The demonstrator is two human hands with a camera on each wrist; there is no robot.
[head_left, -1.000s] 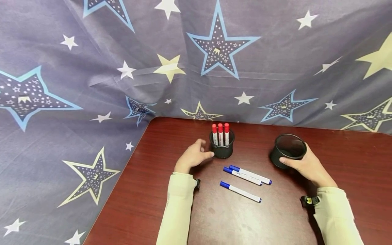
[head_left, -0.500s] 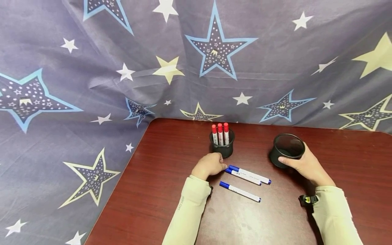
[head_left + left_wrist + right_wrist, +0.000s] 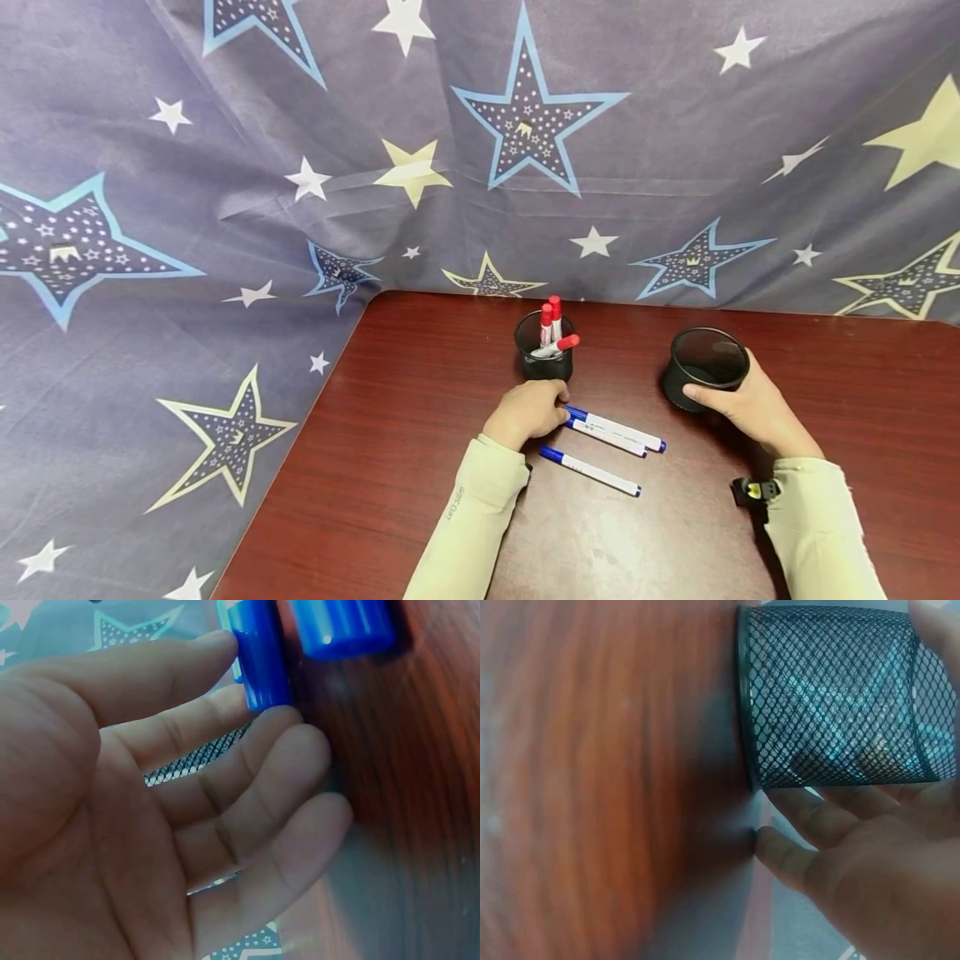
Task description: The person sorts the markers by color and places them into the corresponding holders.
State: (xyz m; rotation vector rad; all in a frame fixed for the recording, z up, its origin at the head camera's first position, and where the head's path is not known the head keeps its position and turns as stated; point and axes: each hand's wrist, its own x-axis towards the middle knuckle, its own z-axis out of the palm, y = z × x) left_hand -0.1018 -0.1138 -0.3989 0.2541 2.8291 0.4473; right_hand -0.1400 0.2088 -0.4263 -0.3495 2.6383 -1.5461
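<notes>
My left hand [image 3: 528, 410] is at the capped ends of two blue-capped whiteboard markers lying side by side. In the left wrist view its thumb and index finger pinch one blue cap [image 3: 262, 656], the other fingers loosely bent. The other marker of the pair [image 3: 630, 435] lies against it. A third blue marker [image 3: 596, 474] lies nearer. My right hand [image 3: 761, 408] grips a black mesh pen cup [image 3: 678, 385] standing upright, thumb at the near side and fingers round the right. In the right wrist view the mesh cup [image 3: 832, 697] stands on the table.
Another black mesh pen cup [image 3: 551, 368], just beyond my left hand, holds red-capped markers [image 3: 546, 327]; one leans right over the rim. The brown table [image 3: 405, 400] meets a grey star-patterned cloth [image 3: 337, 200] at the back and left.
My left hand has moved from beside the left cup toward me and right, and now pinches a blue marker, which has shifted slightly right. One red marker has tipped rightward. The right hand stays put.
</notes>
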